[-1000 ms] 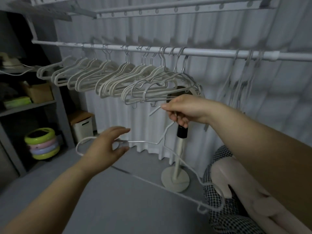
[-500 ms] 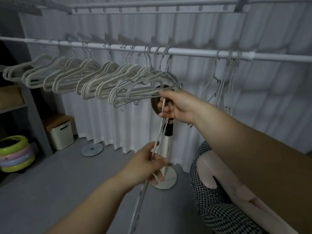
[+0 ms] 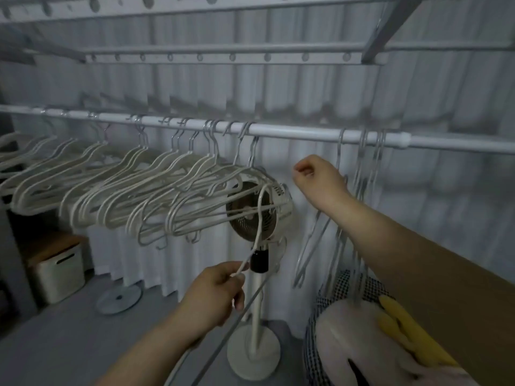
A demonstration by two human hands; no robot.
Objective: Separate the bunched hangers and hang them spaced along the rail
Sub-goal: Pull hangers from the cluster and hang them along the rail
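Head view, left hand: your left hand (image 3: pixel 214 293) is well below the rail (image 3: pixel 295 134). Its fingers are curled round one end of a white hanger (image 3: pixel 259 218), which loops up in front of the fan (image 3: pixel 253 215). I cannot make out its hook.
Right hand: your right hand (image 3: pixel 317 179) is raised just under the rail, in the bare stretch between the spread row and the bunch. Its fingers are curled in, but blur hides whether they pinch anything, so I cannot tell.
Just changed: half a second ago your right hand gripped the top of that hanger lower down. It has now come off and risen toward the rail, leaving the hanger to your left hand alone.
Meaning: this hanger is not yet hung. You likely need to bring its hook up to the bare stretch of rail.
Spread row (image 3: pixel 139 201): these hangers hang from the left and middle of the rail, most hooks apart, the last few close together.
Bunch (image 3: pixel 359 174): these hang from the rail just right of your right hand, hooks crowded together, and are probably next to be separated.
Box (image 3: pixel 55 271): it stands on the floor far below the rail's left part, with its wooden lid on and its contents hidden.
Checked fabric (image 3: pixel 337 288): it lies below the bunch's part of the rail, with a pale padded shape (image 3: pixel 348 330) on or in it. I cannot tell whether it is a basket or a seat.
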